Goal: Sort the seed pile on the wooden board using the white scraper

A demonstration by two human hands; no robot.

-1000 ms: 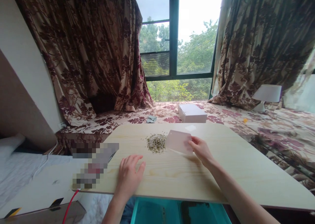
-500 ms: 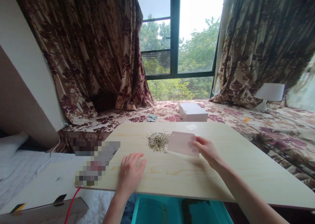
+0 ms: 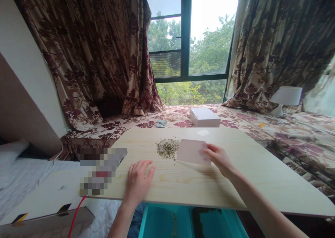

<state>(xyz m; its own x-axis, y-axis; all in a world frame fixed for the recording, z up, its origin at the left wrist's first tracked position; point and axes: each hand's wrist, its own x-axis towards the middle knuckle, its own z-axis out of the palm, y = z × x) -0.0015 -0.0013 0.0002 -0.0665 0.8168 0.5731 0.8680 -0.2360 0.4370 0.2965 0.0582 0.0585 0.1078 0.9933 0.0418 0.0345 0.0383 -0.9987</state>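
Note:
Pinched at its right edge, a thin translucent plastic scraper (image 3: pixel 192 152) is in my right hand (image 3: pixel 218 158). Its left edge meets the right side of a loose pile of small green and white grains (image 3: pixel 167 148), too small to name for sure. My left hand (image 3: pixel 140 178) rests palm down on the wooden table (image 3: pixel 183 187), fingers slightly bent and thumb apart, with nothing in it. It lies nearer to me than the pile, to the left. A few grains are scattered around the pile's edges.
Below the table's near edge sits a teal divided bin (image 3: pixel 159 220), with dark matter in its right part. A blurred-out object lies at the table's left edge by a red cable (image 3: pixel 75 213). Beyond are a white box (image 3: pixel 205 117) and a lamp (image 3: pixel 286 97).
The scraper has shifted very slightly left at the pile's right edge, with my right hand. The left hand stays in place. The whole view has tilted a little.

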